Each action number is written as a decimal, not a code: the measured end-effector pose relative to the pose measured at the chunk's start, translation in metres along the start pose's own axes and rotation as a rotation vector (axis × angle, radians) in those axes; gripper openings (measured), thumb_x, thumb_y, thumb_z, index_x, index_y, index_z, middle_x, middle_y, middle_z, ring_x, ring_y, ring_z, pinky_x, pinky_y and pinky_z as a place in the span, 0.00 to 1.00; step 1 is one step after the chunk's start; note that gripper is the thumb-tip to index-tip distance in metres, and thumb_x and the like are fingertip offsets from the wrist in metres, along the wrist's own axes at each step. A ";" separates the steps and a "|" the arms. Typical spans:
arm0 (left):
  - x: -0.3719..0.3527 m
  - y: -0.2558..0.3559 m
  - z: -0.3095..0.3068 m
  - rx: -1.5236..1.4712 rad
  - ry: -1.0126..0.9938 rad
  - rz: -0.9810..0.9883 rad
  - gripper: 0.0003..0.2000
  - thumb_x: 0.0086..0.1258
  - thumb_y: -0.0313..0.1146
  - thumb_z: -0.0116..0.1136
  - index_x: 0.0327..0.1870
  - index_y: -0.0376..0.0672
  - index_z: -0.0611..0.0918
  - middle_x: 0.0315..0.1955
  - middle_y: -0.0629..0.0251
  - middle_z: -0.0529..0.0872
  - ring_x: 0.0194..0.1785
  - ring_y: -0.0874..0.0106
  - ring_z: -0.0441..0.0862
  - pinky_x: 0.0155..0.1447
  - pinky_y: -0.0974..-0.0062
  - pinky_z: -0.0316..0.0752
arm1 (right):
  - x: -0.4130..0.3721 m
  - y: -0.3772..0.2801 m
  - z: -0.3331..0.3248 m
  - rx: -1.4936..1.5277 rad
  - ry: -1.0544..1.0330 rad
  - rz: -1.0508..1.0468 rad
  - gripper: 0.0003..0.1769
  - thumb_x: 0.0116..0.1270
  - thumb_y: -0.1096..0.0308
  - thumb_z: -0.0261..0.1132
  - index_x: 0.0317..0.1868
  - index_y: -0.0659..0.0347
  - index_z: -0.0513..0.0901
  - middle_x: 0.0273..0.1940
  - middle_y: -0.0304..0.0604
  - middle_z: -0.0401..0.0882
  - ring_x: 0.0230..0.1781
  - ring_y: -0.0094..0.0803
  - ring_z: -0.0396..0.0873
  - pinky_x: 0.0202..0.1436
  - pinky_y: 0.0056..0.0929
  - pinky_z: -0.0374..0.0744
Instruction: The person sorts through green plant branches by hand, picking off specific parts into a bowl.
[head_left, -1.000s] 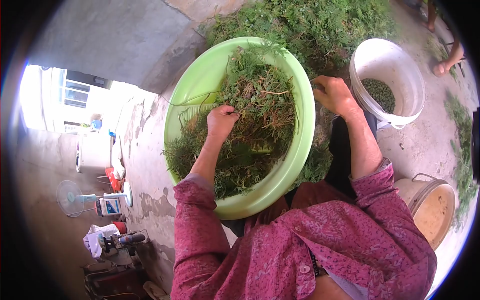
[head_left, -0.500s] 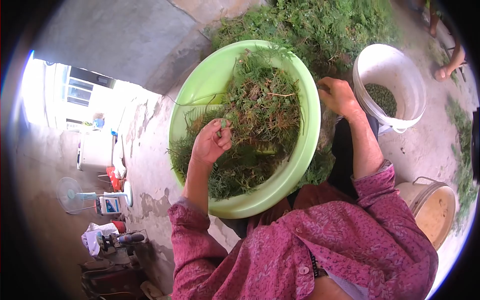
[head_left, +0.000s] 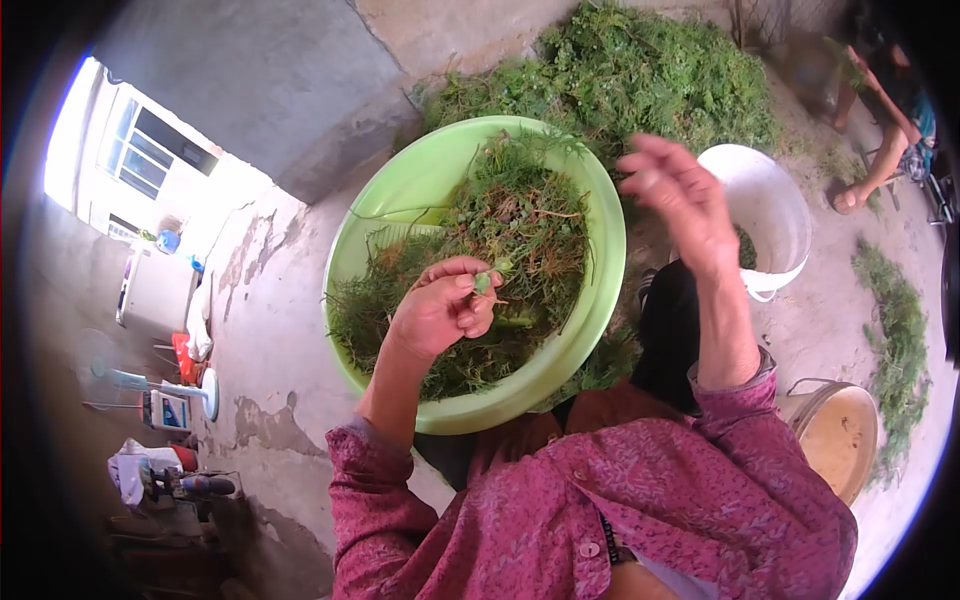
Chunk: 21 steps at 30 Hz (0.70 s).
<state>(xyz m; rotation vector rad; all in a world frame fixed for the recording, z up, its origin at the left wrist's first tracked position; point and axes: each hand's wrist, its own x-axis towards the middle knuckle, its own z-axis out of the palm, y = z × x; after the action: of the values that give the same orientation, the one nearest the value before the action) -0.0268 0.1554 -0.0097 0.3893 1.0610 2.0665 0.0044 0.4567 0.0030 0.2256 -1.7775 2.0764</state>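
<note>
A light green plastic basin (head_left: 617, 215) sits at my lap, heaped with cut evergreen twigs (head_left: 520, 215). Above the twigs, my left hand (head_left: 440, 308) pinches a small green sprig (head_left: 485, 282) between thumb and fingers. My right hand (head_left: 690, 205) is raised in the air past the basin's right rim, fingers spread and slightly blurred, with nothing visible in it. Beside that forearm stands a white bucket (head_left: 785, 205); a little of its dark green contents shows, the rest being hidden behind the arm.
A large pile of green branches (head_left: 670, 80) lies beyond the basin. A second bucket (head_left: 840, 440) is at the right, near more branches (head_left: 893, 350) on the floor. Another person's leg (head_left: 880, 165) shows at upper right. A fan (head_left: 208, 393) stands at the left.
My right hand has lifted from beside the basin's rim and its fingers have spread. My left hand has moved right and slightly down, with the sprig now showing more plainly. The view has shifted.
</note>
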 end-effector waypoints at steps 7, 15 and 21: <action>-0.009 -0.002 0.015 0.016 -0.086 0.018 0.12 0.64 0.29 0.50 0.47 0.39 0.78 0.27 0.62 0.78 0.20 0.77 0.65 0.24 0.76 0.64 | -0.015 0.002 0.078 0.146 -0.637 0.155 0.21 0.62 0.74 0.61 0.57 0.63 0.72 0.45 0.41 0.77 0.43 0.23 0.74 0.48 0.23 0.74; -0.035 0.002 0.018 0.141 -0.006 0.032 0.11 0.65 0.32 0.51 0.44 0.36 0.79 0.20 0.66 0.74 0.19 0.78 0.65 0.25 0.77 0.64 | -0.015 -0.004 0.093 0.043 -0.755 0.217 0.16 0.61 0.78 0.62 0.51 0.65 0.76 0.42 0.37 0.78 0.42 0.20 0.76 0.47 0.21 0.75; -0.031 0.017 0.035 0.676 0.195 -0.005 0.09 0.65 0.34 0.56 0.33 0.36 0.82 0.16 0.73 0.72 0.18 0.85 0.66 0.23 0.85 0.61 | -0.018 -0.009 0.109 -0.095 -0.736 0.178 0.13 0.58 0.78 0.62 0.45 0.65 0.78 0.35 0.35 0.78 0.35 0.18 0.74 0.40 0.21 0.74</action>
<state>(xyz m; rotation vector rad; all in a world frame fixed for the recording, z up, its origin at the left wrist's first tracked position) 0.0050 0.1458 0.0268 0.5157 1.8742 1.7143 0.0103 0.3482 0.0242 0.9334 -2.3669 2.1817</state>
